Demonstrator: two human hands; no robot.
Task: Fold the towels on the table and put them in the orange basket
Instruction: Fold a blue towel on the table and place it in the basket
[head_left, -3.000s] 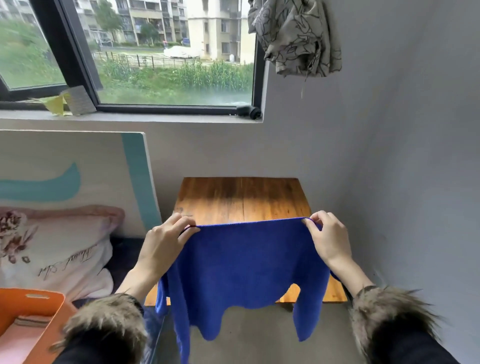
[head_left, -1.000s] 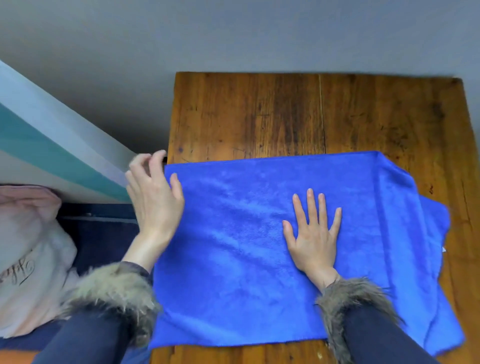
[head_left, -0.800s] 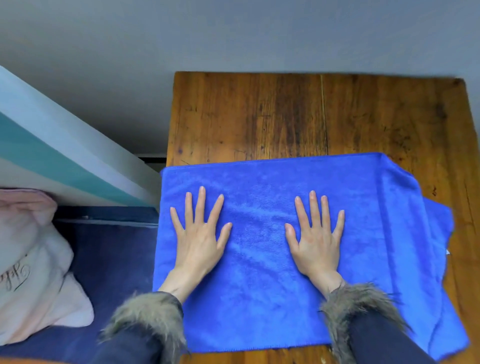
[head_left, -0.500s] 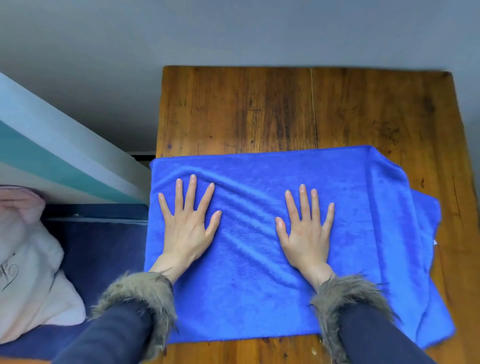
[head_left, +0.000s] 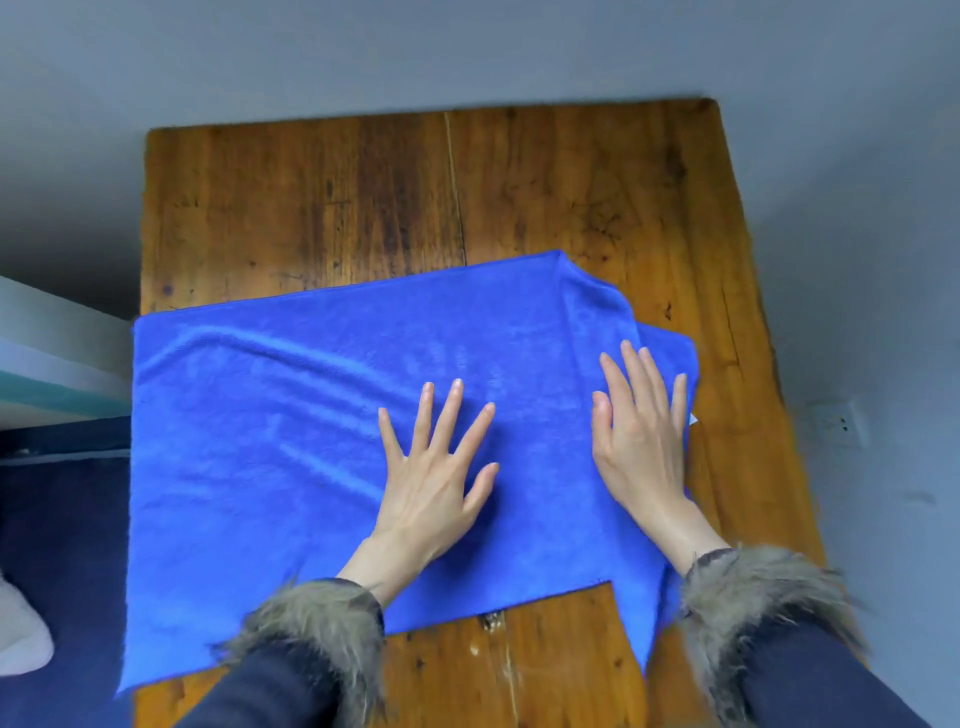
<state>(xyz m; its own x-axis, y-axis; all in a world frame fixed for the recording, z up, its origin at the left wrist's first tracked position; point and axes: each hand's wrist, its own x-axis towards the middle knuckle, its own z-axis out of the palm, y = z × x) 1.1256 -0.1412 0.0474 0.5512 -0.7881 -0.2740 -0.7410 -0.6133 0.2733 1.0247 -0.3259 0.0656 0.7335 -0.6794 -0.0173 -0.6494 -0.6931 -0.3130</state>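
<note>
Towel (head_left: 291, 441), blue, lies doubled on table (head_left: 363, 197), right corner skewed.

Plush blue cloth lying over dark-stained wood.

The bright blue rectangular microfibre towel (head_left: 291, 415) is showing a soft, matt, short-piled nap, rippling in shallow creases, with a neat stitched hem. The brown plank tabletop (head_left: 322, 208) is looking varnished and faintly glossy, its grain streaked dark and its near edge chipped with pale flecks. The shaggy grey-brown fur cuffs (head_left: 311, 629) are standing rough and wispy against smooth dark navy sleeves (head_left: 260, 696). The grey wall (head_left: 467, 47) is looking flat and matt.
</note>
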